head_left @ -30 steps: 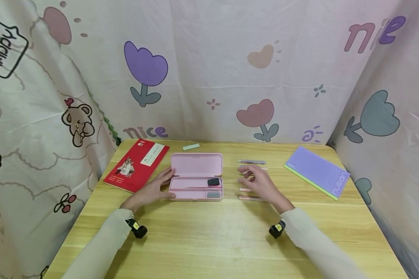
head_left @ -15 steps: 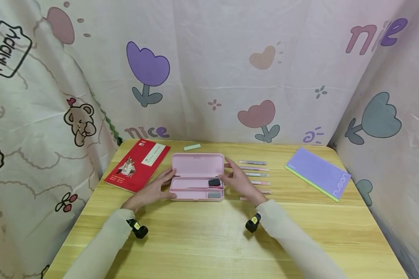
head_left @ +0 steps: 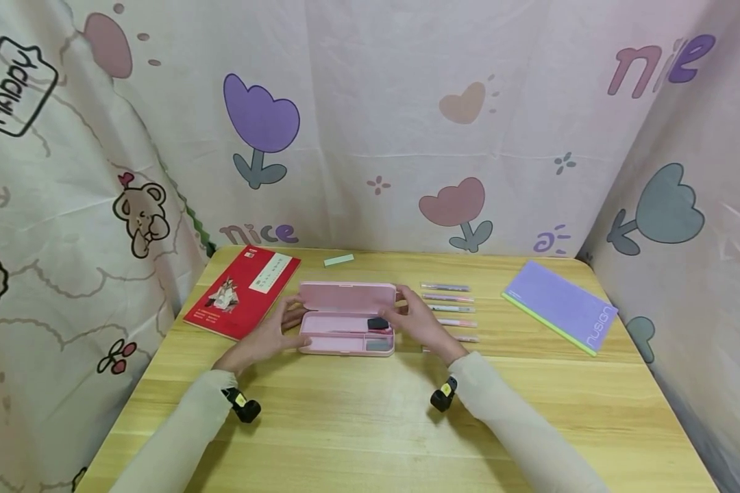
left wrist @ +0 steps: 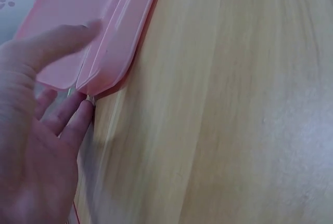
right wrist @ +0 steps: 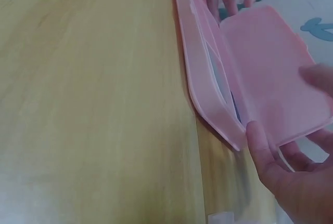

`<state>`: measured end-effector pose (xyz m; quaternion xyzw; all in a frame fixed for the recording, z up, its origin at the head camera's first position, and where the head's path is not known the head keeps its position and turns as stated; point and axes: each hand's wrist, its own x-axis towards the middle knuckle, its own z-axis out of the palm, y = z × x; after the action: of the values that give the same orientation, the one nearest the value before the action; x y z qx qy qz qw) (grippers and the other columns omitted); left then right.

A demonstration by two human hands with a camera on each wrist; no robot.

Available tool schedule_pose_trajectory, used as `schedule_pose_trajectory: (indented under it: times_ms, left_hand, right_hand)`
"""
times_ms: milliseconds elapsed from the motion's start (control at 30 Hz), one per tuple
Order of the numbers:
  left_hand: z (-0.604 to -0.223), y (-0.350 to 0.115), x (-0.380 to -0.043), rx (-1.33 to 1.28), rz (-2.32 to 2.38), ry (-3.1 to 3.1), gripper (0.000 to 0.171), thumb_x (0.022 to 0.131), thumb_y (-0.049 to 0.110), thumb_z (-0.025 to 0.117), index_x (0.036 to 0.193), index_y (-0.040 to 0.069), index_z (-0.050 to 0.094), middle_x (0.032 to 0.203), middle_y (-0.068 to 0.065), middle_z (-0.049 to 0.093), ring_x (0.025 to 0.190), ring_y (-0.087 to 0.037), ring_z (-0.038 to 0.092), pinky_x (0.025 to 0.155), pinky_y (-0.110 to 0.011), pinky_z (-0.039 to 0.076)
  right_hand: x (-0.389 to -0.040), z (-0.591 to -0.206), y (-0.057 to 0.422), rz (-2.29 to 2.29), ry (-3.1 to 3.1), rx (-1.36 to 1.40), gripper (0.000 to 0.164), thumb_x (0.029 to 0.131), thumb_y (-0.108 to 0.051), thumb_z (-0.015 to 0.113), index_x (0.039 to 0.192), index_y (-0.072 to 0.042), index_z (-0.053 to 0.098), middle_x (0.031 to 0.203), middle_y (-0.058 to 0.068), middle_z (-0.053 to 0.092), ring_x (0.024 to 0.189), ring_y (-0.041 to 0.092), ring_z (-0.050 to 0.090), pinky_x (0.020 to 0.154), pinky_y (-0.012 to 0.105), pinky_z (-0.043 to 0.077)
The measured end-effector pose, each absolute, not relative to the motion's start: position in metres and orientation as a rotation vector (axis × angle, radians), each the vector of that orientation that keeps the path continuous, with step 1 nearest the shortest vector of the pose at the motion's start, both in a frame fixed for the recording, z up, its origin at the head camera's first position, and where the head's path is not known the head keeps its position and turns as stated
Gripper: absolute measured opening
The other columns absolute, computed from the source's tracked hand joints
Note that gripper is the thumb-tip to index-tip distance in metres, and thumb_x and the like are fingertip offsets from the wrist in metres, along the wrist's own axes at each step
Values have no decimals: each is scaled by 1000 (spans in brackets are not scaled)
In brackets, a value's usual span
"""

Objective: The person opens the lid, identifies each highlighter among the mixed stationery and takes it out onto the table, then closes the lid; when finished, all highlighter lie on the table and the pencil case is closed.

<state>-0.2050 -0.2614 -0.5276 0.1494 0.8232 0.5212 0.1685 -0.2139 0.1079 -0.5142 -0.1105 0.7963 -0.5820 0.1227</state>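
A pink pencil case (head_left: 329, 353) lies on the wooden table, its hinged lid (head_left: 347, 297) raised and tilted. Inside are a small black item (head_left: 378, 322) at the right end of the back compartment and a grey block (head_left: 378, 344) in the front right one. My left hand (head_left: 262, 340) holds the left end, thumb at the front corner, fingers round by the hinge; in the left wrist view the thumb (left wrist: 67, 39) overlaps the tray. At the right end my right hand (head_left: 427, 326) grips the lid, fingers partly behind it in the right wrist view.
Several slim pens (head_left: 446, 287) lie in a row right of the case, the nearest partly behind the right hand. A red booklet (head_left: 240, 294) is at left, a purple notebook (head_left: 558, 305) at right. A pale green strip (head_left: 338, 260) lies behind; a printed curtain (head_left: 358, 137) hangs beyond.
My right hand has come left from over the pens to the case's right end. The lid has swung up and forward from lying further back. The left hand has stayed at the left end.
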Motion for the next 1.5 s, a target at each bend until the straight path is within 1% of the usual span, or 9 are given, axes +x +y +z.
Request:
schedule_pose_trajectory:
  times_ms: [67,233,333,467,600,767,933,1300,1500]
  left_hand:
    - [-527,-262,-205,394,1535,2337,86,101,24,81,161,21,20,178,-20,28,163,-46,33,131,-64,30]
    - [-524,-265,-203,374,1586,2350,78,114,34,58,173,33,7,181,-13,26,164,-43,32,130,-70,27]
    - [-524,-265,-201,387,1541,2368,68,116,44,49,175,32,18,180,-8,30,164,-42,32,129,-75,25]
    - [-527,-265,-199,446,1444,2410,57,114,44,57,165,22,47,181,-7,29,162,-42,36,130,-70,29]
    - [-531,-263,-200,534,1356,2463,54,108,36,70,158,20,57,181,-11,27,161,-42,40,129,-60,36]
    - [-533,-262,-200,546,1305,2489,53,107,34,72,156,23,59,181,-10,27,161,-42,40,127,-57,39]
    - [-532,-262,-201,513,1280,2471,52,108,40,69,157,27,58,181,-6,29,163,-38,38,130,-57,36]
    - [-527,-265,-201,510,1238,2455,58,106,40,72,160,26,56,180,-10,31,163,-43,34,130,-63,33]
    - [-526,-265,-199,491,1218,2470,60,105,42,72,161,30,55,179,-8,33,162,-42,36,128,-66,36]
  right_hand:
    - [-211,-513,109,-1635,2375,-327,57,106,-33,74,154,-11,52,148,16,56,125,33,67,97,46,64]
    - [-202,-510,109,-1553,2443,-356,51,108,-47,67,147,-14,60,150,13,58,125,31,68,99,46,62]
    - [-196,-512,109,-1514,2479,-438,44,111,-47,60,137,-11,66,144,14,59,117,25,68,98,44,60]
    - [-191,-513,107,-1352,2583,-595,36,111,-39,64,133,-10,68,141,13,59,104,17,62,91,38,56]
    - [-188,-515,108,-1181,2659,-711,44,106,-33,74,143,-11,65,154,16,55,96,15,59,89,41,56]
    - [-186,-515,110,-1071,2674,-795,56,105,-32,74,155,-9,59,166,24,45,99,14,63,102,50,56]
    - [-187,-514,111,-1027,2651,-828,62,106,-34,74,160,-11,55,168,23,43,99,13,65,102,50,56]
    - [-186,-511,107,-1007,2629,-820,63,106,-32,74,160,-10,53,168,23,42,91,8,63,90,35,58]
    - [-185,-509,105,-1004,2634,-824,62,106,-30,74,160,-9,53,166,22,44,92,8,63,88,33,57]
